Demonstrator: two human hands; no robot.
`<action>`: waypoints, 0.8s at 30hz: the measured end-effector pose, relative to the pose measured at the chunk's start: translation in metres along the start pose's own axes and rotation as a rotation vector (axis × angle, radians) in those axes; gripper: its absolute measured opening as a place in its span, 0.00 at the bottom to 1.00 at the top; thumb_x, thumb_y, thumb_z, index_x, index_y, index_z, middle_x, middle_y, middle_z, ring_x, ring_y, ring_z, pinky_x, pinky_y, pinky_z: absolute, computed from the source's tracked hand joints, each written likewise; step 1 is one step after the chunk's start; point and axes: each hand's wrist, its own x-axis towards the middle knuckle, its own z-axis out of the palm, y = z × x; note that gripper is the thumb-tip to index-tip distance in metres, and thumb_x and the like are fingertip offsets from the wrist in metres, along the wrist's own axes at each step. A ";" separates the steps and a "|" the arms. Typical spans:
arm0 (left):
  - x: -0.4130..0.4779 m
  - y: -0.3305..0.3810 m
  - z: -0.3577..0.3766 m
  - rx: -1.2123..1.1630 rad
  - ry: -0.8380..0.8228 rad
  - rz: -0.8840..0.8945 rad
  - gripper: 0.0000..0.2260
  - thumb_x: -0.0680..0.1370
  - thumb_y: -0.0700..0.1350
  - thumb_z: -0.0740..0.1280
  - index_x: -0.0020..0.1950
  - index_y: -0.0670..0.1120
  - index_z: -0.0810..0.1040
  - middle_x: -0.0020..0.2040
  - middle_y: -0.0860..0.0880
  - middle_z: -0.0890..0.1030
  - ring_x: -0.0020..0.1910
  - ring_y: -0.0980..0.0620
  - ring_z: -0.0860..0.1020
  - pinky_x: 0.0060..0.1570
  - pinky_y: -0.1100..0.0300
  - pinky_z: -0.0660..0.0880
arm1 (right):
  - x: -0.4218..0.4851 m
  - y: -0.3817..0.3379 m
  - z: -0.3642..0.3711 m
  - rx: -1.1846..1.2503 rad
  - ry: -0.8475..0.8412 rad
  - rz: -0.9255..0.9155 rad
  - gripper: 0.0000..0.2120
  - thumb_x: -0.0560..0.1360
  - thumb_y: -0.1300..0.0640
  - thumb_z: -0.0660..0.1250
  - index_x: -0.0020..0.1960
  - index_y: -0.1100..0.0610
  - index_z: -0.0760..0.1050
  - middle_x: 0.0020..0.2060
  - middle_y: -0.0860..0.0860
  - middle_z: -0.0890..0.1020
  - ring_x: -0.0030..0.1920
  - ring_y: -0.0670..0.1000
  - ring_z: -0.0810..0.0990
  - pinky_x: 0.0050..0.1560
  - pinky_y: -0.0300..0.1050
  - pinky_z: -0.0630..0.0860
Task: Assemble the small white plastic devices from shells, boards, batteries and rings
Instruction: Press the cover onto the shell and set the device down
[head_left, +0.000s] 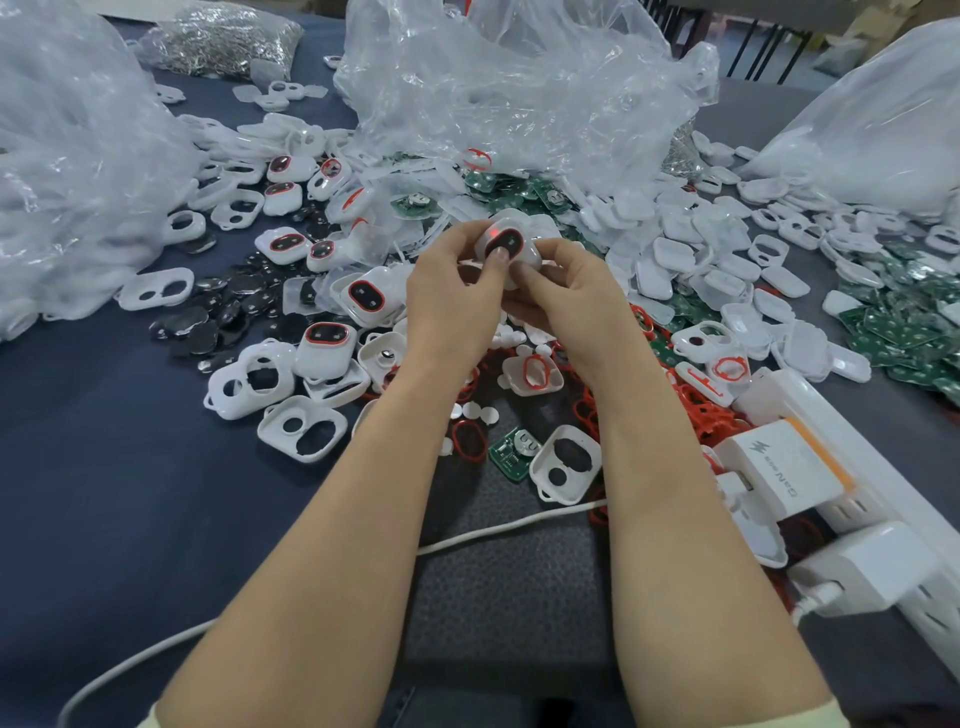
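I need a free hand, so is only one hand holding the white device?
No, the left hand and the right hand both grip the white device.

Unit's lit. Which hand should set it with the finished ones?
Left, likely: left hand grips the device, thumb on its face; finished units lie on that side; right hand would cross over.

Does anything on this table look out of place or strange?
The device that the left hand and right hand hold glows red at its far end; the finished devices left of it show no light. Nothing else stands out.
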 end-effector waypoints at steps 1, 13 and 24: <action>0.000 0.000 0.001 0.001 -0.006 0.003 0.09 0.78 0.40 0.66 0.57 0.44 0.80 0.49 0.46 0.83 0.48 0.47 0.81 0.54 0.46 0.77 | 0.000 0.000 -0.001 -0.011 0.012 -0.004 0.05 0.79 0.66 0.61 0.54 0.63 0.74 0.42 0.56 0.82 0.40 0.48 0.83 0.47 0.41 0.81; -0.002 0.001 0.001 -0.015 0.003 0.019 0.07 0.78 0.42 0.67 0.52 0.53 0.76 0.48 0.51 0.80 0.48 0.53 0.79 0.55 0.50 0.77 | 0.000 0.002 0.002 0.010 -0.041 -0.007 0.08 0.80 0.67 0.58 0.55 0.59 0.73 0.49 0.62 0.83 0.45 0.52 0.84 0.48 0.42 0.81; -0.001 0.000 -0.001 0.064 -0.033 0.016 0.09 0.78 0.41 0.67 0.57 0.46 0.80 0.51 0.48 0.83 0.51 0.49 0.81 0.56 0.52 0.77 | 0.002 0.003 -0.006 -0.553 0.112 -0.148 0.15 0.76 0.59 0.60 0.57 0.48 0.80 0.35 0.51 0.81 0.35 0.47 0.77 0.40 0.41 0.75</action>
